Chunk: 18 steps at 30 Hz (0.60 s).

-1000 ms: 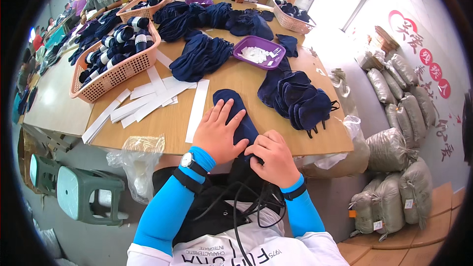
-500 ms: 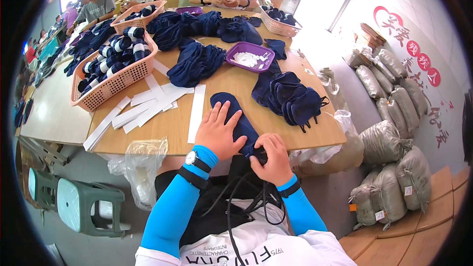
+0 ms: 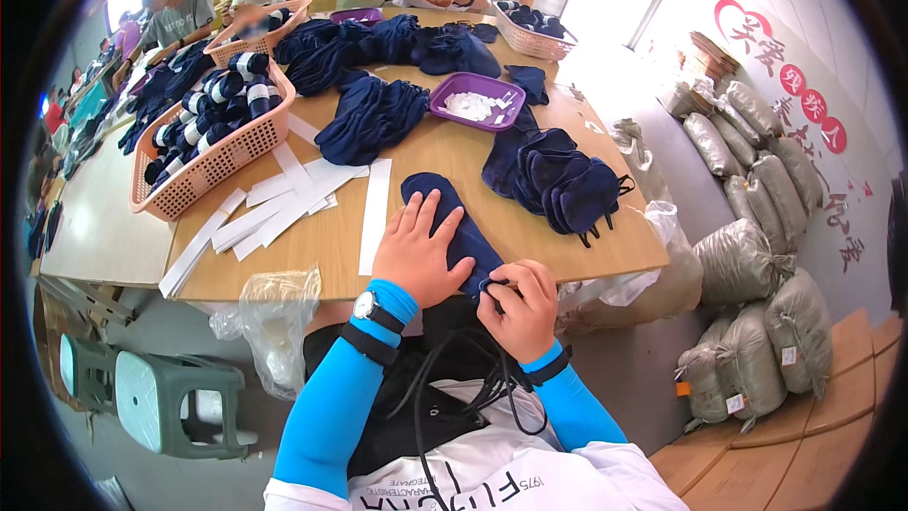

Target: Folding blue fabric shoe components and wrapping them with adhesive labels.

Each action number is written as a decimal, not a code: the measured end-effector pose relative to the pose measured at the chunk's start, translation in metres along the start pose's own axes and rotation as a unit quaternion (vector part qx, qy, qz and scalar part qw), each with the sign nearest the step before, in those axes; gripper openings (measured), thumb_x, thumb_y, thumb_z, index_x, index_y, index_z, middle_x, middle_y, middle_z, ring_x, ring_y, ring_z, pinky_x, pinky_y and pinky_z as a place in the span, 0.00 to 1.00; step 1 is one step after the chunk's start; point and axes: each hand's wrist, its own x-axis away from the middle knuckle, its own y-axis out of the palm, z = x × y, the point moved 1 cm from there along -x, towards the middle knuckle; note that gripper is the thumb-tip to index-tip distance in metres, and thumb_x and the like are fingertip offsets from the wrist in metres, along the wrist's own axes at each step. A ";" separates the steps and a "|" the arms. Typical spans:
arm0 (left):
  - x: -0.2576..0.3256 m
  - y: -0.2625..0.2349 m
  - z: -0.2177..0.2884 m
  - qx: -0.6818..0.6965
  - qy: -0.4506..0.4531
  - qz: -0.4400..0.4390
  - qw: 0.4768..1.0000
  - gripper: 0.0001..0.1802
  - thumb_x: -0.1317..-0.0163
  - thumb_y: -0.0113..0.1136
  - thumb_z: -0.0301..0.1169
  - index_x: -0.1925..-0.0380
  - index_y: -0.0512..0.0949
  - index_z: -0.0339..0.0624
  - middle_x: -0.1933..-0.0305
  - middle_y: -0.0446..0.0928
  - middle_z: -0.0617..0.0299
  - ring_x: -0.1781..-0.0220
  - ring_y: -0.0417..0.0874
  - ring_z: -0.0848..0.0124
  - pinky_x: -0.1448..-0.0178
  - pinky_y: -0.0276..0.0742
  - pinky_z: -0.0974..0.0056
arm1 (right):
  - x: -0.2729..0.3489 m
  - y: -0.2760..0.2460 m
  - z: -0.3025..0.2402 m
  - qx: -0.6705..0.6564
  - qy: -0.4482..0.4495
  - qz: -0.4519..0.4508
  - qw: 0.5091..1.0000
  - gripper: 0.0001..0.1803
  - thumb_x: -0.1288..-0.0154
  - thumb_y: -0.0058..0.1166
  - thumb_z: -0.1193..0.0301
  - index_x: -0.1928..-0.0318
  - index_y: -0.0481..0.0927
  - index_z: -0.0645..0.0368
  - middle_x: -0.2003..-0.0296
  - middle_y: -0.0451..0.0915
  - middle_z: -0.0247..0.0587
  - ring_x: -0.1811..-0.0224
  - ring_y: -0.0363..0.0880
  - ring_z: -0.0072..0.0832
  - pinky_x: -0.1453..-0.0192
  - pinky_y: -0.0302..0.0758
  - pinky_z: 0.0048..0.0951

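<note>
A long navy cloth piece (image 3: 461,234) with a rounded far end lies flat at the table's front edge. My left hand (image 3: 422,254) rests on it with fingers spread, pressing it against the wood. At the near end my right hand (image 3: 523,310) has its fingers curled in a pinch on the cloth's edge; the fingertips partly hide what they grip. Just left of my left hand lies a long white paper strip (image 3: 375,218). Right of the cloth is a stack of similar navy cloth pieces (image 3: 558,185) with small black straps at one side.
Loose paper strips (image 3: 284,203) lie left, below a pink basket (image 3: 213,161) of banded navy rolls. Beyond are a purple tray (image 3: 476,123) with small white pieces and navy cloth piles (image 3: 369,118). People sit across the table. Sacks (image 3: 742,260) and stools (image 3: 180,402) stand around.
My right hand has shifted slightly at the cloth's near end, its fingers drawn into a tighter pinch. My left hand stays in place on the cloth.
</note>
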 end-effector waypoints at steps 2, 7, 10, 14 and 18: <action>-0.001 0.000 0.001 0.002 0.003 0.001 1.000 0.40 0.35 0.63 0.54 0.27 0.71 0.49 0.20 0.62 0.41 0.18 0.60 0.41 0.17 0.56 0.45 | 0.000 -0.001 0.002 -0.032 -0.011 -0.001 0.999 0.07 0.50 0.68 0.77 0.70 0.82 0.58 0.57 0.84 0.36 0.50 0.81 0.43 0.45 0.78 0.44; 0.001 0.001 0.000 -0.002 0.007 0.002 1.000 0.40 0.35 0.62 0.54 0.27 0.71 0.48 0.20 0.62 0.41 0.18 0.59 0.41 0.17 0.56 0.44 | 0.002 -0.001 0.009 -0.070 -0.022 -0.064 0.995 0.06 0.47 0.67 0.77 0.70 0.81 0.56 0.52 0.86 0.36 0.44 0.82 0.41 0.39 0.79 0.44; 0.001 0.001 -0.001 0.003 0.005 0.001 1.000 0.40 0.35 0.62 0.54 0.27 0.71 0.48 0.20 0.62 0.41 0.18 0.59 0.41 0.17 0.56 0.44 | 0.011 0.003 0.015 -0.095 -0.014 -0.082 0.992 0.08 0.47 0.68 0.78 0.69 0.81 0.56 0.51 0.86 0.37 0.43 0.83 0.41 0.39 0.79 0.45; 0.001 -0.002 -0.001 -0.006 0.002 -0.007 1.000 0.40 0.35 0.62 0.55 0.27 0.71 0.49 0.20 0.61 0.41 0.18 0.59 0.41 0.17 0.56 0.43 | 0.016 0.003 0.015 -0.091 0.005 -0.061 0.994 0.09 0.48 0.69 0.78 0.66 0.83 0.56 0.51 0.86 0.36 0.42 0.83 0.41 0.38 0.79 0.45; 0.000 0.000 -0.001 -0.008 -0.002 -0.012 1.000 0.41 0.36 0.62 0.56 0.26 0.71 0.50 0.19 0.60 0.42 0.17 0.58 0.41 0.17 0.56 0.43 | 0.021 0.003 0.019 -0.070 -0.050 -0.081 0.993 0.10 0.48 0.69 0.77 0.64 0.85 0.55 0.48 0.85 0.35 0.40 0.81 0.41 0.38 0.78 0.44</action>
